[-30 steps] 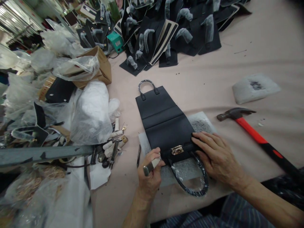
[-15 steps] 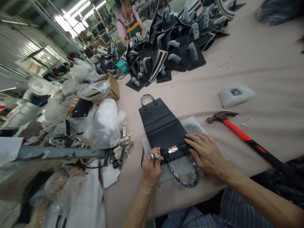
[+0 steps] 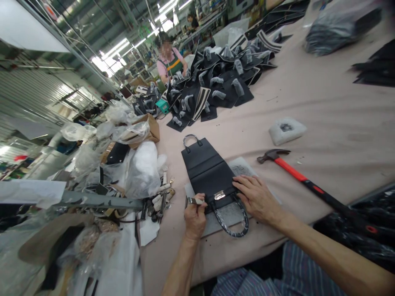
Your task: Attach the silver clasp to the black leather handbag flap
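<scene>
A black handbag piece (image 3: 207, 162) lies unfolded on a grey-white slab (image 3: 242, 166), with film-wrapped handles at both ends. The near handle (image 3: 233, 234) loops toward me. Across the black strap by that handle sits a silver metal clasp (image 3: 219, 195). My left hand (image 3: 195, 220) is closed at the left edge of the piece, gripping a short, shiny metal rod (image 3: 195, 201) between thumb and fingers; its exact kind is unclear. Stretched out, the fingers of my right hand (image 3: 256, 197) rest on the right edge beside the clasp.
Right of the piece lies a claw hammer (image 3: 290, 168) with a red and black handle. Beyond it is a pale block (image 3: 286, 130). Black bag parts (image 3: 216, 86) are heaped at the back, near a person (image 3: 169, 61). Plastic bags (image 3: 143, 168) and small tools (image 3: 162, 201) crowd the left.
My view has tilted up and shifted, so everything sits differently in the picture. Both hands keep their places on the handbag piece; the metal rod in my left hand lies at a slightly different angle.
</scene>
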Demonstrator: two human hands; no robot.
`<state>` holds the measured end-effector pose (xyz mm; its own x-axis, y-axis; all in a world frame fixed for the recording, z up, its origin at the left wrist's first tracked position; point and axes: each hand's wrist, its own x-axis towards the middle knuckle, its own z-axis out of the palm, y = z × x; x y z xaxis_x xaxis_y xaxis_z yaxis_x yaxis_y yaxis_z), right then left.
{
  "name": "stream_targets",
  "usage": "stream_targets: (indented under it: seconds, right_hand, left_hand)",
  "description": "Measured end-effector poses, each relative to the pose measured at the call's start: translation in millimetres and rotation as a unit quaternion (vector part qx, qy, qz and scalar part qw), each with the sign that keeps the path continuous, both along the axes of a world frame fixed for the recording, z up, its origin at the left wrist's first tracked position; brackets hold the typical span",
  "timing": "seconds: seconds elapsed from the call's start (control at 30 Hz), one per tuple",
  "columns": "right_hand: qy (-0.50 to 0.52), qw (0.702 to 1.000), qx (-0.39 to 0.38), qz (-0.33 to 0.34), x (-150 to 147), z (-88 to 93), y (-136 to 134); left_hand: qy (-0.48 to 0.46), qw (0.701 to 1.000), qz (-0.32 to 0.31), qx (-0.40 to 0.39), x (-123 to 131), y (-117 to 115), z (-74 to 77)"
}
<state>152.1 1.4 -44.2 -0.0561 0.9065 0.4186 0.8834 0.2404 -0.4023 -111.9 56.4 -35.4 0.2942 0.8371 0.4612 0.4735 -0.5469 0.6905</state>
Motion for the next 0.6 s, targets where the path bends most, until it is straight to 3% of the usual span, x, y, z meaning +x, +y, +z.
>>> stream_targets:
  seconds: [0.3,0.4,0.53,0.6]
  right_hand:
    - [0.038,0.999,0.015,0.015,7,1.7,1]
    - [0.027,0.997,0.058,-0.040,41,6.7,-3]
    - [-0.125,0.970,0.102,-0.184,113,2.9,-23]
    - [-0.151,0.969,0.096,-0.170,142,-3.6,-34]
  left_hand:
    - [0.008,1.000,-0.005,-0.007,-1,0,-1.0]
    - [0.014,1.000,-0.001,-0.013,-1,0,-0.9]
    - [-0.001,1.000,-0.005,-0.013,0,-2,1.1]
    - [-0.014,1.000,-0.010,-0.015,1,-3,3.1]
